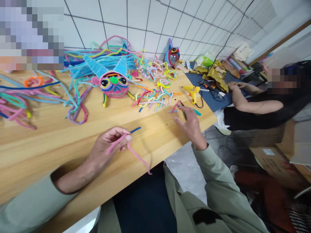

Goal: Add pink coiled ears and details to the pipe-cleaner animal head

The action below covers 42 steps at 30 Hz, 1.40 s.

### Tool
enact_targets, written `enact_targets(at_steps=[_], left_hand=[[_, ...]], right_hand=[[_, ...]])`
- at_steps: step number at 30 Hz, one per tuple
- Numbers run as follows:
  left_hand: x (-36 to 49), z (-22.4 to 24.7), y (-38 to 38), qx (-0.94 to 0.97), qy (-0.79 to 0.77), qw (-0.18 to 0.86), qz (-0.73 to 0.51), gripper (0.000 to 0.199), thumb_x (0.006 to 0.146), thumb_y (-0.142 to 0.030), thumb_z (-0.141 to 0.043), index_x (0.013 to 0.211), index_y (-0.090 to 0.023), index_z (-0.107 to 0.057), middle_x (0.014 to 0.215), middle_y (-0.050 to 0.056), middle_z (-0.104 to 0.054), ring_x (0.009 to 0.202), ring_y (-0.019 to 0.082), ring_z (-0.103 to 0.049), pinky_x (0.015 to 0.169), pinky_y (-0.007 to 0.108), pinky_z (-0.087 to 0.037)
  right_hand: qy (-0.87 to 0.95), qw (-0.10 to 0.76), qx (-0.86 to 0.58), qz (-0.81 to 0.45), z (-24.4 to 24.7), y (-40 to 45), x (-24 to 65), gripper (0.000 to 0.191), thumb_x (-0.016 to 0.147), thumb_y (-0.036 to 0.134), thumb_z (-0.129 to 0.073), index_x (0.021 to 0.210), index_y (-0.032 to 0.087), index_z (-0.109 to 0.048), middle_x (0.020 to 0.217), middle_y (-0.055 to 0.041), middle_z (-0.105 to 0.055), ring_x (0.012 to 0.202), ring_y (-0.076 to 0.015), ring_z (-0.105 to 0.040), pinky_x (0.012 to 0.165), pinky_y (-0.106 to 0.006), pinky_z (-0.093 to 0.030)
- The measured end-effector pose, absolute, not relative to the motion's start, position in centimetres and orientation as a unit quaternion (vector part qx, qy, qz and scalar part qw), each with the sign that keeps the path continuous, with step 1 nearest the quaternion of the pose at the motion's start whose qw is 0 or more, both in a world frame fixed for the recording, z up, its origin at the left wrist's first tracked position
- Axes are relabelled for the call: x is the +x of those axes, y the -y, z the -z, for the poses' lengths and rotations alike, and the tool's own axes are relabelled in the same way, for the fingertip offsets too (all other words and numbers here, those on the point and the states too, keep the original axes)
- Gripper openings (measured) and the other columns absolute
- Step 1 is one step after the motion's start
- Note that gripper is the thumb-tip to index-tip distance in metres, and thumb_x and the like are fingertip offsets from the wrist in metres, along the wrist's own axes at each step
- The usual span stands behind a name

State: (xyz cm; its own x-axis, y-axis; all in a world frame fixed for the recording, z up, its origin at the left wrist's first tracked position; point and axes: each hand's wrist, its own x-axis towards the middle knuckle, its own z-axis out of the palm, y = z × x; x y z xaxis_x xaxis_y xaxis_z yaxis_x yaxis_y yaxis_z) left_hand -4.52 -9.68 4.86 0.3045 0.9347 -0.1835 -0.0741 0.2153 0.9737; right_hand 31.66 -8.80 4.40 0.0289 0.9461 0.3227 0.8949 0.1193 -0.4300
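Observation:
Between the thumb and fingers of my left hand is a pink pipe cleaner, bent at the pinch, its long end hanging toward the table's front edge. A short blue pipe cleaner shows just beyond those fingertips. My right hand is over the right part of the table, thumb and fingers apart. Close by it is a tool with a green handle, mostly hidden by the hand, so its kind is unclear. Short pink pipe cleaner bits lie at its fingertips.
A pipe-cleaner animal head with blue horns stands mid-table. Behind lie bundles of pipe cleaners, with cut scraps in front. A yellow glue gun stands right. Another figure leans by the wall. A co-worker sits at right.

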Motion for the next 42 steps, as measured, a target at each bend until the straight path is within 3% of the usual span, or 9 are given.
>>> enact_targets(at_steps=[6, 11, 17, 22, 26, 30, 33, 37, 42], left_hand=[[-4.8, -4.6, 10.1, 0.494, -0.446, 0.618, -0.418, 0.032, 0.077, -0.046, -0.100, 0.085, -0.021, -0.081, 0.066, -0.001, -0.068, 0.060, 0.012, -0.057, 0.057, 0.023, -0.048], [-4.8, -4.6, 9.6, 0.477, -0.420, 0.628, -0.449, 0.041, 0.076, -0.054, -0.100, 0.083, -0.019, -0.079, 0.070, 0.000, -0.071, 0.063, 0.012, -0.058, 0.061, 0.024, -0.047], [-4.8, -5.1, 8.3, 0.376, -0.375, 0.707, -0.467, 0.060, 0.068, -0.063, -0.104, 0.070, -0.017, -0.067, 0.061, -0.004, -0.058, 0.055, 0.007, -0.046, 0.054, 0.021, -0.038], [-5.4, -5.1, 7.3, 0.366, -0.336, 0.754, -0.430, 0.055, 0.073, -0.064, -0.101, 0.081, -0.016, -0.077, 0.064, -0.003, -0.060, 0.056, 0.008, -0.050, 0.054, 0.020, -0.040], [-5.7, -4.7, 6.6, 0.400, -0.315, 0.727, -0.461, 0.055, 0.084, -0.069, -0.092, 0.094, -0.017, -0.081, 0.071, 0.000, -0.067, 0.056, 0.009, -0.051, 0.053, 0.022, -0.041], [-5.5, -4.2, 7.1, 0.467, -0.326, 0.682, -0.459, 0.042, 0.082, -0.052, -0.099, 0.101, -0.019, -0.081, 0.093, 0.003, -0.079, 0.065, 0.008, -0.057, 0.061, 0.022, -0.046], [-5.2, -4.0, 7.7, 0.498, -0.358, 0.646, -0.454, 0.039, 0.081, -0.048, -0.099, 0.096, -0.018, -0.080, 0.099, 0.005, -0.081, 0.073, 0.011, -0.062, 0.067, 0.023, -0.049], [-5.2, -4.2, 7.9, 0.494, -0.395, 0.621, -0.463, 0.040, 0.087, -0.053, -0.092, 0.083, -0.017, -0.075, 0.073, -0.001, -0.065, 0.062, 0.009, -0.051, 0.060, 0.024, -0.042], [-5.3, -4.4, 7.7, 0.472, -0.382, 0.642, -0.468, 0.033, 0.087, -0.047, -0.089, 0.083, -0.017, -0.076, 0.066, -0.003, -0.059, 0.060, 0.010, -0.048, 0.059, 0.025, -0.039]], right_hand=[[0.747, 0.208, -0.463, -0.429, -8.1, 12.1, 19.7, 0.036, 0.100, 0.053, -0.080, 0.123, 0.026, -0.073, 0.120, -0.0057, -0.085, 0.114, -0.0245, -0.081, 0.099, -0.038, -0.059], [0.750, 0.210, -0.435, -0.452, -8.1, 11.2, 15.9, 0.017, 0.107, 0.035, -0.066, 0.094, 0.025, -0.071, 0.073, 0.0046, -0.068, 0.067, -0.0136, -0.063, 0.069, -0.029, -0.044], [0.748, 0.245, -0.422, -0.449, -7.6, 9.7, 16.5, 0.025, 0.107, 0.034, -0.062, 0.085, 0.022, -0.064, 0.065, 0.0076, -0.047, 0.059, -0.0102, -0.041, 0.059, -0.028, -0.031], [0.811, 0.251, -0.401, -0.343, -7.7, 9.1, 17.9, 0.024, 0.108, 0.027, -0.063, 0.085, 0.021, -0.067, 0.066, 0.0075, -0.052, 0.057, -0.0085, -0.043, 0.057, -0.027, -0.030], [0.884, 0.270, -0.377, -0.069, -7.6, 8.9, 18.2, 0.029, 0.110, 0.016, -0.059, 0.082, 0.019, -0.067, 0.064, 0.0035, -0.061, 0.057, -0.0106, -0.051, 0.061, -0.031, -0.032], [0.896, 0.263, -0.340, 0.116, -7.5, 8.5, 17.8, 0.035, 0.110, 0.013, -0.059, 0.076, 0.020, -0.065, 0.061, 0.0012, -0.064, 0.058, -0.0132, -0.056, 0.064, -0.034, -0.036], [0.894, 0.255, -0.329, 0.168, -7.5, 8.3, 17.3, 0.037, 0.108, 0.010, -0.059, 0.074, 0.021, -0.064, 0.060, 0.0013, -0.065, 0.058, -0.0142, -0.058, 0.064, -0.035, -0.038], [0.897, 0.253, -0.314, 0.184, -7.5, 8.3, 16.6, 0.036, 0.110, 0.012, -0.062, 0.075, 0.021, -0.064, 0.060, 0.0014, -0.066, 0.059, -0.0148, -0.059, 0.064, -0.036, -0.039], [0.900, 0.259, -0.312, 0.158, -7.2, 8.2, 16.3, 0.036, 0.109, 0.012, -0.062, 0.075, 0.021, -0.064, 0.060, 0.0010, -0.066, 0.058, -0.0147, -0.059, 0.064, -0.036, -0.037]])
